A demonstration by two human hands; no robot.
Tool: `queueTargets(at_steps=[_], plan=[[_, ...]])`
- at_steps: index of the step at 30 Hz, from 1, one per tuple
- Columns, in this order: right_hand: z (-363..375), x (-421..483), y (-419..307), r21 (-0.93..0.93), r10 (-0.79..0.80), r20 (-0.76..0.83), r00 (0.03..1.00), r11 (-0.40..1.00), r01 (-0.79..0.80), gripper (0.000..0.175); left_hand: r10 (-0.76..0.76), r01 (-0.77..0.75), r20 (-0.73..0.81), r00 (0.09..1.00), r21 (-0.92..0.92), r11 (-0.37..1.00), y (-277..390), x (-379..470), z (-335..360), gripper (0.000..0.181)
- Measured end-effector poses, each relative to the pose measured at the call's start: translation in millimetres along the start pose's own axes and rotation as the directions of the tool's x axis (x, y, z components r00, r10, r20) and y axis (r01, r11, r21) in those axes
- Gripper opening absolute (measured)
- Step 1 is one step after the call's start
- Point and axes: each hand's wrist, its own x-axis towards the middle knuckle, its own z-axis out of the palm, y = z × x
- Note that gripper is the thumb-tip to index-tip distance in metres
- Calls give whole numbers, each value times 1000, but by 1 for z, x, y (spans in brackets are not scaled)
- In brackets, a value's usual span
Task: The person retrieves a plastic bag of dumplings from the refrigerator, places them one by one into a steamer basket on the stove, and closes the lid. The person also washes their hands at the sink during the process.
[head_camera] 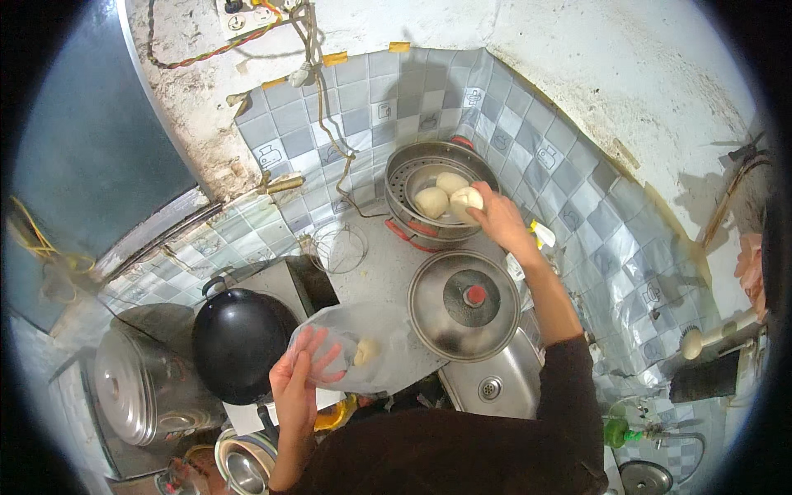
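Note:
My left hand (296,374) grips the edge of a clear plastic bag (393,331), its fingers spread behind the film. One pale bun (366,351) lies inside that bag. At the back corner, my right hand (502,223) holds a bun (466,199) between thumb and fingers, low in a metal steamer pot (399,199) with red handles. Two more buns, one at the left (431,202) and one at the back (452,182), sit on the perforated steamer tray (421,174). Whether the held bun touches the tray is hidden.
A glass-and-metal lid (433,309) with a red knob lies between the steamer and the sink (513,371). A black wok (241,346) stands on the left, beside a large lidded metal pot (124,383). A wire rack (338,249) and a hanging cord (344,167) are near the wall.

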Motion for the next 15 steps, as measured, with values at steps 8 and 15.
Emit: queueTargets(at_steps=[8, 15], plan=[[95, 65, 103, -318, -245, -151, 958, 929, 188, 37, -20, 21, -45, 999, 29, 999, 6, 1, 10, 47], [106, 64, 109, -170, -249, -161, 955, 960, 222, 39, -14, 13, -72, 997, -14, 1000, 5, 8, 14, 47]])
